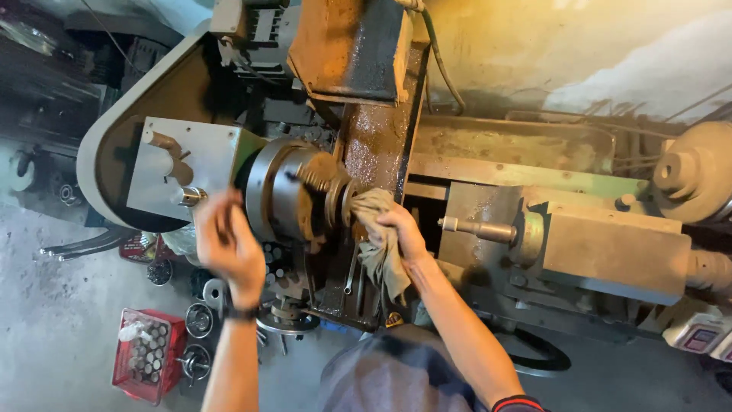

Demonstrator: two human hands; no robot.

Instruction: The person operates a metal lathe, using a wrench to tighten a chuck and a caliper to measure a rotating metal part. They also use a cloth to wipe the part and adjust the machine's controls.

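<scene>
Nearest, the left hand (229, 244) is raised before the lathe's chuck (278, 194), blurred; whether its fingers are open or closed cannot be told. The right hand (400, 233) is closed on a grey rag (377, 244), pressing it against the rusty workpiece (332, 194) held in the chuck. Beyond stands the tailstock (602, 244). A red crate (145, 355) sits on the floor.

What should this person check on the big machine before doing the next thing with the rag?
1. Right hand grips the grey rag: ok.
2. Rag pressed to the part in the chuck: ok.
3. Loose rag end hangs near the chuck: not ok.
4. Left hand blurred, beside the chuck; whether it holds anything: cannot tell.
5. Chuck stopped: cannot tell.
6. Tailstock stands apart from both hands: ok.
</scene>
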